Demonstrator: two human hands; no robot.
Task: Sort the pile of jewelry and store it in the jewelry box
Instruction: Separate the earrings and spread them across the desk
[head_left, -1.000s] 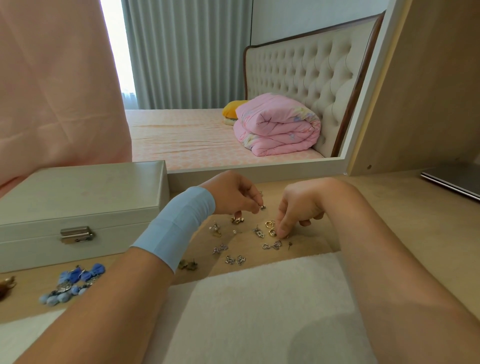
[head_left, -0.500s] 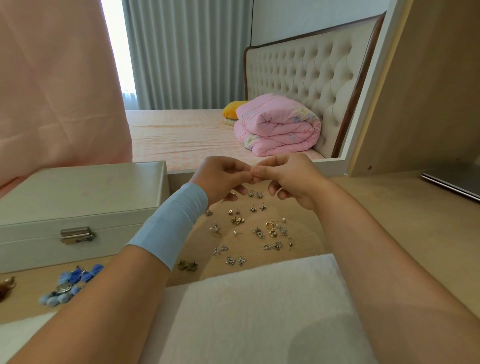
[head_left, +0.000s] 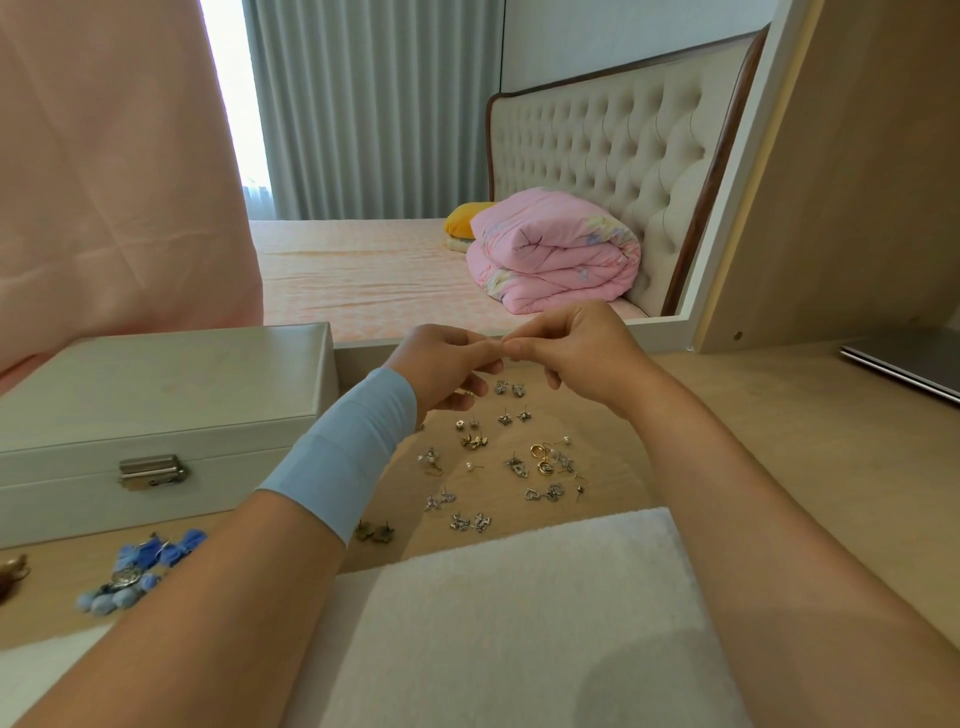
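Frankly indiscernible: anything between pinching hands (head_left: 447, 366) (head_left: 579, 353).

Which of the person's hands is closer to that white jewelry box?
Left. The left hand hovers just right of the jewelry box; the right hand is farther right, beyond it.
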